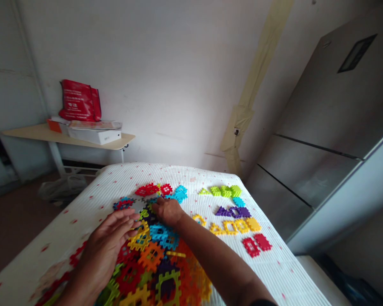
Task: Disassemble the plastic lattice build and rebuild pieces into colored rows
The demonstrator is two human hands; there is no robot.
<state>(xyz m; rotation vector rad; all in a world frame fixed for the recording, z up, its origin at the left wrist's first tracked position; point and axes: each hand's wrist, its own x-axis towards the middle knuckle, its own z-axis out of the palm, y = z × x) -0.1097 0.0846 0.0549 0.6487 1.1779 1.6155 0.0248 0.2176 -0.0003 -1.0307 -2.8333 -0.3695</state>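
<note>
Interlocking plastic tiles with toothed edges lie in a mixed, many-coloured heap. Over the left side of this heap hovers my left hand, fingers stretched forward and slightly bent, with nothing visible in it. Beyond it, my right hand reaches to the far part of the heap. Its fingers are curled down among purple and green tiles, and what they grip is hidden. Blue tiles lie just below my right wrist, and yellow tiles beside my left fingertips.
Sorted rows lie at the right: green tiles, purple tiles, yellow tiles, red tiles. Light blue tiles lie behind my right hand. A grey refrigerator stands right; a side table with a red bag stands left.
</note>
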